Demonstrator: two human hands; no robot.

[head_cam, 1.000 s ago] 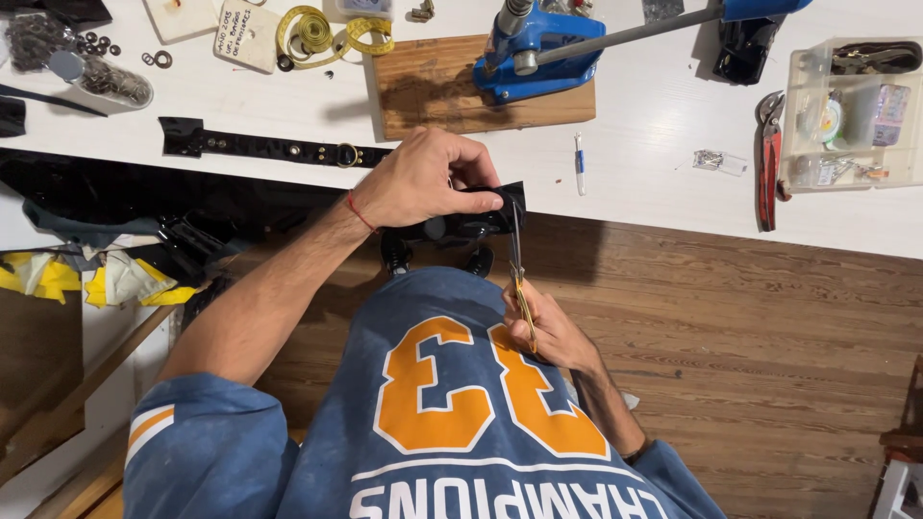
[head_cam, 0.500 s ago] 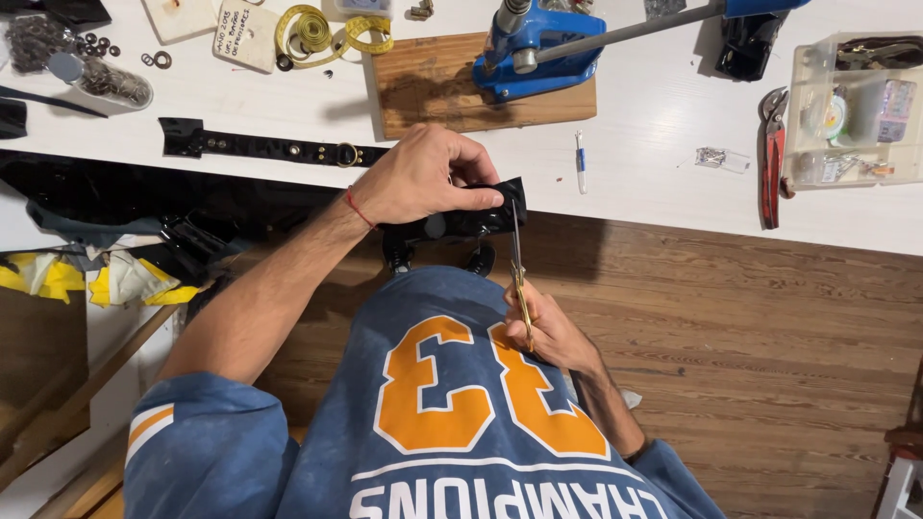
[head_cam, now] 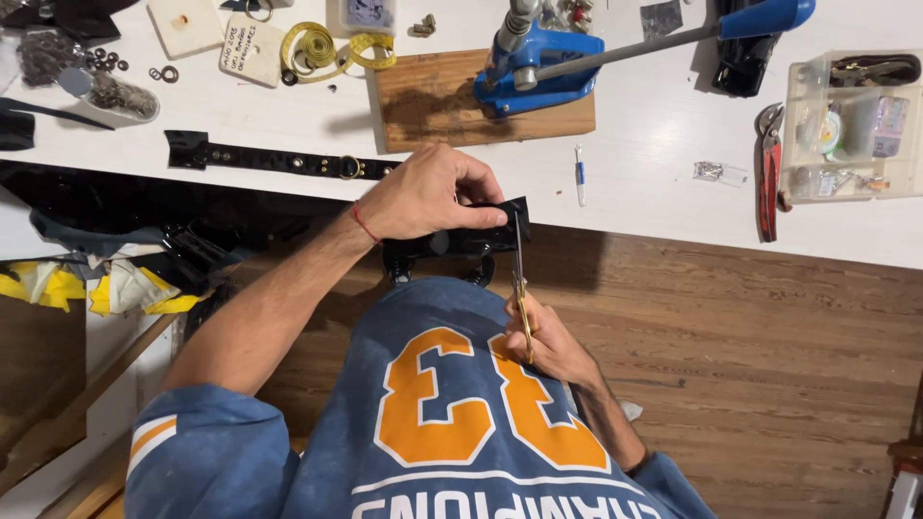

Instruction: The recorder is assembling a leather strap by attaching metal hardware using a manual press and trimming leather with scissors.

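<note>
My left hand grips a glossy black strap piece at the near edge of the white worktable. My right hand holds gold-handled scissors close to my blue shirt. Their blades point up to the strap's right end. A red thread circles my left wrist. Part of the strap hangs hidden under my left hand.
A long black studded belt lies left of my hand. Behind it a blue lever press stands on a wooden board. A yellow tape measure, red pliers, a clear plastic box and black material surround them. Wooden floor lies below.
</note>
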